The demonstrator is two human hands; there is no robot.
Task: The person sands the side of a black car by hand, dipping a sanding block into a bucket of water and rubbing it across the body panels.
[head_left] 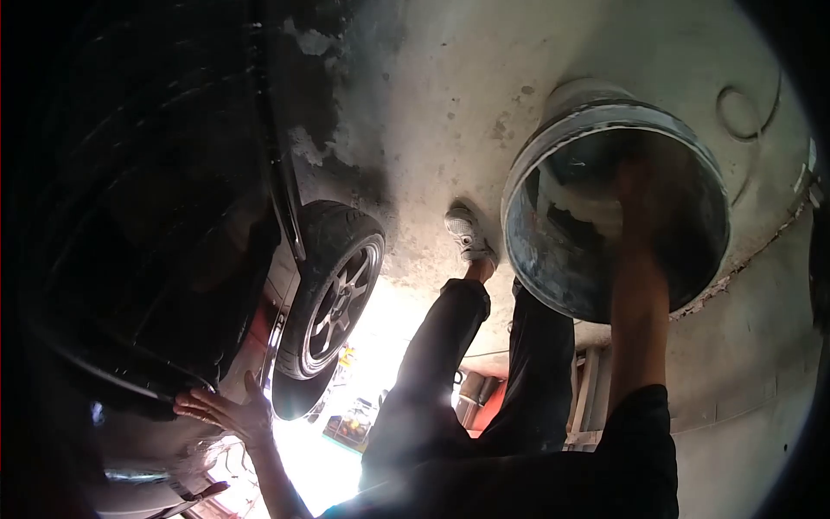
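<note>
Nearest, the right forearm (640,333) runs up from a dark sleeve (638,424) and in over the rim of a large bucket (618,117). The right hand (638,186) is down inside, dim and blurred, so I cannot tell how far that grip is open or whether it has hold of anything. The step in hand, as I judge it, is a reach into the bucket, whose contents are too dark to name. Drawing the hand out would call for a path clear of the rim (the forearm lies close to its near edge).

The left hand (235,415) is off to the other side, its grip open, fingers extended and thumb apart. It holds nothing and seems to rest against the dark car body (156,346), so a steady light touch would suit it.

Farther off, a spoked wheel (342,292) stands beside the body, and a light shoe (464,229) is on the stained floor (432,112) between wheel and bucket. Beyond the bucket lies a looped cord or hose (742,139).
</note>
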